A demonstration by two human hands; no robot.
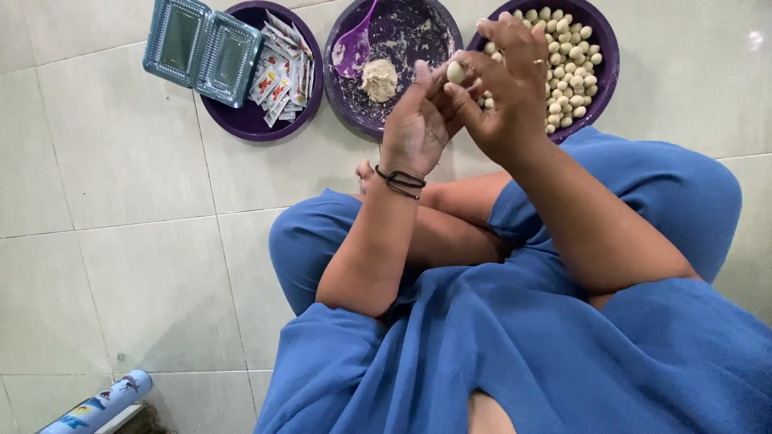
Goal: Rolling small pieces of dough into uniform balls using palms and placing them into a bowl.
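I sit cross-legged on a tiled floor in blue clothes. My left hand (418,120) and my right hand (503,84) meet in front of me and pinch a small pale dough ball (456,72) between their fingertips. A black band circles my left wrist. Just beyond my hands stands a purple bowl (418,28) with a lump of beige dough (379,79) and a purple spoon (356,44). To its right, partly behind my right hand, a second purple bowl (605,56) holds several finished pale balls (571,60).
At the far left a third purple bowl (265,128) holds several small sachets (280,68) and a clear plastic hinged box (203,50) rests on its rim. A light blue tube (100,406) lies at the bottom left corner on the floor.
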